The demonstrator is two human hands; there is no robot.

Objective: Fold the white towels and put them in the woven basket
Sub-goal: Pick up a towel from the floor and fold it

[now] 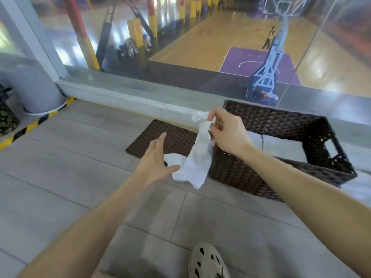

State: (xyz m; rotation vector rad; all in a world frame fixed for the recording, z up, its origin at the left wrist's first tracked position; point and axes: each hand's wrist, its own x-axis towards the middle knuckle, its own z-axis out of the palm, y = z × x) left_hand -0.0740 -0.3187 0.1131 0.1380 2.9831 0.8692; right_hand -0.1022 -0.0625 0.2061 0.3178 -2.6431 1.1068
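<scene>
One white towel [198, 157] hangs pinched in your right hand's [226, 133] fingers [213, 115] beside the woven basket [281, 115], your left hand [153, 160] spread open.

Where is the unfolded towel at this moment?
In the head view, near the centre, the towel hangs from the right hand, which pinches its top, just left of the basket; the open left hand is beside its lower end.
</scene>
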